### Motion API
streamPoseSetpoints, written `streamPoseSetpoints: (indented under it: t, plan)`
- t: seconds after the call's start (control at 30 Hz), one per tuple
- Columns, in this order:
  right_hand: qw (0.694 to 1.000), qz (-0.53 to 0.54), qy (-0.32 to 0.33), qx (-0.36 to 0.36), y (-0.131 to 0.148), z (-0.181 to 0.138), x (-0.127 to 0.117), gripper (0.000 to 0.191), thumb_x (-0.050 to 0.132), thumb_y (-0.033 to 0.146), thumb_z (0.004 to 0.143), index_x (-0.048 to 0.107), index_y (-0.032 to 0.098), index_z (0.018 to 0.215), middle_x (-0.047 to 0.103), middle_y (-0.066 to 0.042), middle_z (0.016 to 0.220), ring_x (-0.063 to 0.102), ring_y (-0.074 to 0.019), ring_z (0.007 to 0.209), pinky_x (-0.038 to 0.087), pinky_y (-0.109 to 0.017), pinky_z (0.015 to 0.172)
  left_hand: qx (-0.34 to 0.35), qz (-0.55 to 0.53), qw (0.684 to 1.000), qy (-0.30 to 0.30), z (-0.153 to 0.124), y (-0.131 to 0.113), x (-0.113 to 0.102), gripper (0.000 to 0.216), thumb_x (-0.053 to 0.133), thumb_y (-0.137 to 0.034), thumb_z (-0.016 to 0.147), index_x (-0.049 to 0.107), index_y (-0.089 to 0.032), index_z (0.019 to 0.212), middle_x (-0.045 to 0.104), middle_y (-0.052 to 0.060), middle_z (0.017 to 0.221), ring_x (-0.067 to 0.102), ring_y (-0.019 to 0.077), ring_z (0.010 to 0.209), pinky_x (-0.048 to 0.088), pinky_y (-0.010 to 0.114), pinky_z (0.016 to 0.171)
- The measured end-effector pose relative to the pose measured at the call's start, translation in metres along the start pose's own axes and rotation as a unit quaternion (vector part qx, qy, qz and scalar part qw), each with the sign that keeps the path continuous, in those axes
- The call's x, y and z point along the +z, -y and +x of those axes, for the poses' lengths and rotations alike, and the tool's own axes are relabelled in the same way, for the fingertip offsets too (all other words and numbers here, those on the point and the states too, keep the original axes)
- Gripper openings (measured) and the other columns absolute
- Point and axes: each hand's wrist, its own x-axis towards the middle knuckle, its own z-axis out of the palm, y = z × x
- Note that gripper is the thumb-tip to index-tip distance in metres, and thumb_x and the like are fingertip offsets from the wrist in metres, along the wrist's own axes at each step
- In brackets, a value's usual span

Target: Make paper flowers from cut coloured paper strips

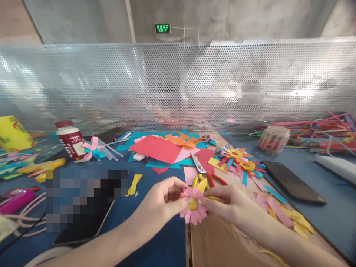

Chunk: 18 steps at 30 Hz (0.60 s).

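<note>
Between my two hands is a pink paper flower (194, 215) with a yellow centre, held upright above the table's seam. My left hand (169, 198) pinches its left side, thumb on the front near the centre. From the right, my right hand (224, 202) grips the flower with thumb and fingers at the yellow middle. A pointed yellow paper piece (202, 185) sticks up behind the petals. Just beyond lie open scissors (198, 165) with red and yellow handles, partly hidden by the flower and my right hand.
Coloured paper sheets (155, 148) lie ahead, with finished paper flowers (236, 154) to their right. Phones lie at left (86, 222) and right (294, 183). A drink bottle (71, 142), a jar (274, 139) and a pink glue gun (18, 200) stand around. A perforated metal screen (167, 74) closes the back.
</note>
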Motion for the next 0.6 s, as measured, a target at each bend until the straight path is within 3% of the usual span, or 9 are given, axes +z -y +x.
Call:
streamPoseSetpoints:
  t: [0.27, 0.43, 0.6]
  plan:
    - [0.989, -0.018, 0.006, 0.146, 0.012, -0.006, 0.010, 0.033, 0.053, 0.047, 0.078, 0.065, 0.018, 0.084, 0.060, -0.001, 0.073, 0.048, -0.0097, 0.061, 0.033, -0.019, 0.051, -0.001, 0.006, 1.000, 0.013, -0.003, -0.004, 0.002, 0.010, 0.053, -0.026, 0.080, 0.056, -0.018, 0.085, 0.064, 0.001, 0.085, 0.060, 0.0145, 0.079, 0.045, 0.026, 0.071]
    - [0.989, -0.064, 0.029, 0.134, 0.009, -0.007, 0.007, 0.040, 0.042, 0.050, 0.083, 0.063, 0.016, 0.075, 0.049, 0.002, 0.061, 0.037, -0.0073, 0.053, 0.027, -0.020, 0.047, 0.009, 0.027, 1.000, 0.011, -0.003, -0.002, 0.001, 0.011, 0.054, -0.029, 0.080, 0.057, -0.019, 0.085, 0.063, -0.001, 0.083, 0.058, 0.0136, 0.078, 0.044, 0.025, 0.070]
    - [0.992, -0.039, 0.050, 0.111, 0.013, -0.007, 0.002, 0.044, 0.037, 0.053, 0.085, 0.058, 0.017, 0.071, 0.050, 0.002, 0.064, 0.042, -0.0082, 0.059, 0.032, -0.020, 0.053, 0.011, 0.025, 0.999, 0.018, -0.003, -0.001, 0.001, 0.011, 0.054, -0.028, 0.080, 0.056, -0.019, 0.086, 0.062, 0.000, 0.084, 0.057, 0.0137, 0.078, 0.043, 0.025, 0.069]
